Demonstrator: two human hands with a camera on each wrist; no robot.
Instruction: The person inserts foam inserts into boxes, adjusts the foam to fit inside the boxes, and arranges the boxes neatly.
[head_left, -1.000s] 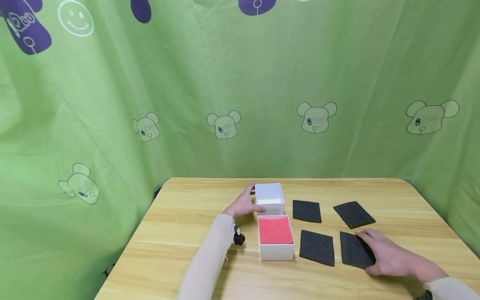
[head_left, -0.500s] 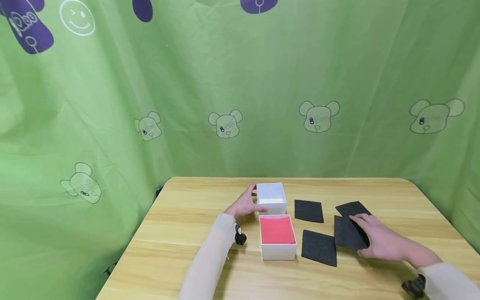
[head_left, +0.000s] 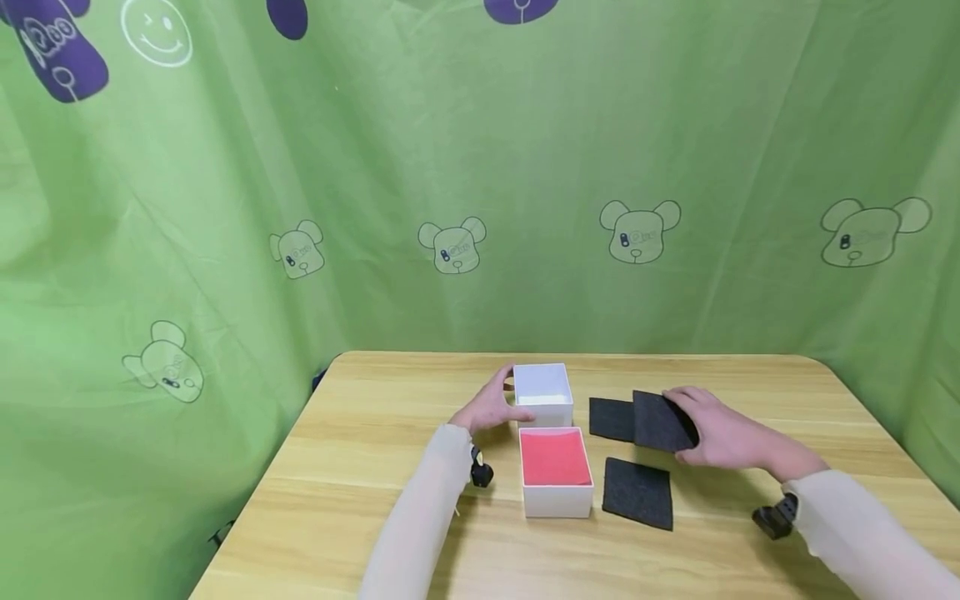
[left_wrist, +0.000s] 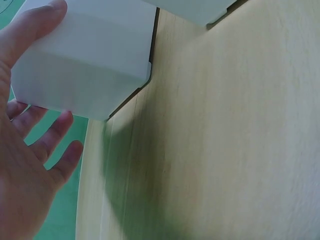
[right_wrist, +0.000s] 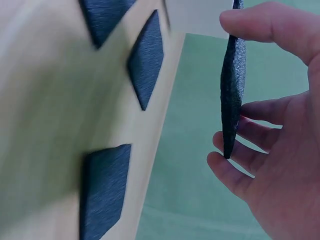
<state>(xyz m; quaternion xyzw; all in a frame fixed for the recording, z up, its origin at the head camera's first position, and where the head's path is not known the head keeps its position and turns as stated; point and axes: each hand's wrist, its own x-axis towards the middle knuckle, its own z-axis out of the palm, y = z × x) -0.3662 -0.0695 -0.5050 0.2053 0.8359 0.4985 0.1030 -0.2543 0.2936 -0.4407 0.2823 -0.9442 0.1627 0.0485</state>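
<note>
At the left, the left hand (head_left: 491,406) is spanning a white, lidless, square-sided box (head_left: 553,414), its thumb pressing on the near wall and its fingertips touching the opposite side. Steady the box with light pressure only; squeezing is likely to shift it.

Just in front, a second white, lidless box (head_left: 558,503) is standing upright on the light wood-grain table (head_left: 315,500) and containing a flat red sheet (head_left: 555,458).

Beside the boxes, two matt black, felt-like squares are lying flat, well apart: a far one (head_left: 610,419) and a near one (head_left: 637,493).

Next, a matching thin black panel (head_left: 658,421) is hanging tilted above the table, partly masking the far square in the head view. The right hand (head_left: 723,433) is pinching this panel between thumb and spread fingertips. Keep the pinch firm enough to prevent slipping, yet gentle, as the material is probably flexible. Hold the panel clear of the pieces below.

In the right wrist view, a third flat black square (right_wrist: 106,192) is resting on the table.
</note>
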